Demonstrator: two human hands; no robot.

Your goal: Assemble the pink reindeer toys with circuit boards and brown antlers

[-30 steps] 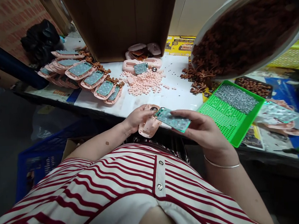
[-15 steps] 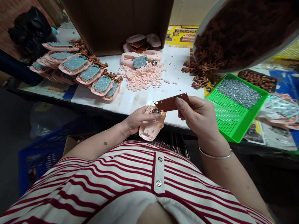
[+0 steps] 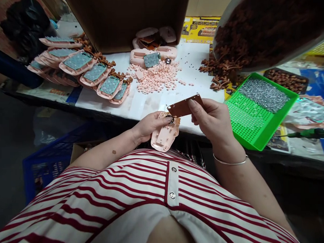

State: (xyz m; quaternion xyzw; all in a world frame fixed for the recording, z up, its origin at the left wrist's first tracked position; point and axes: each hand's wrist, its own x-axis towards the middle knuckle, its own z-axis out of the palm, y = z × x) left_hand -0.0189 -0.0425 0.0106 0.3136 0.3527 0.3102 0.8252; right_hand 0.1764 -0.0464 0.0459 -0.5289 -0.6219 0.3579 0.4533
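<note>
My left hand (image 3: 149,126) is closed around the edge of a pink plastic shell (image 3: 164,137), its open inside facing up. The thumb presses on a round black speaker (image 3: 169,119) at the shell's far end. Between thumb and fingers, my right hand (image 3: 208,114) pinches a circuit board (image 3: 181,106) by its right end. Its plain brown side faces me, and it is tilted just above the shell's far end. Past my hands on the table lie a heap of small pink buttons (image 3: 160,79) and another pink shell with a board (image 3: 151,60).
Stacked pink shells with boards (image 3: 88,72) stand at the left. A green basket (image 3: 254,129) of screws (image 3: 264,93) is at the right, near a green-handled screwdriver (image 3: 308,133). A tipped white tub holds brown antler-like pieces (image 3: 223,64). A cardboard box (image 3: 132,23) stands behind.
My right hand has flipped the circuit board from its green side to its brown side and raised it over the shell. My left hand keeps its hold; its thumb now lies on the speaker.
</note>
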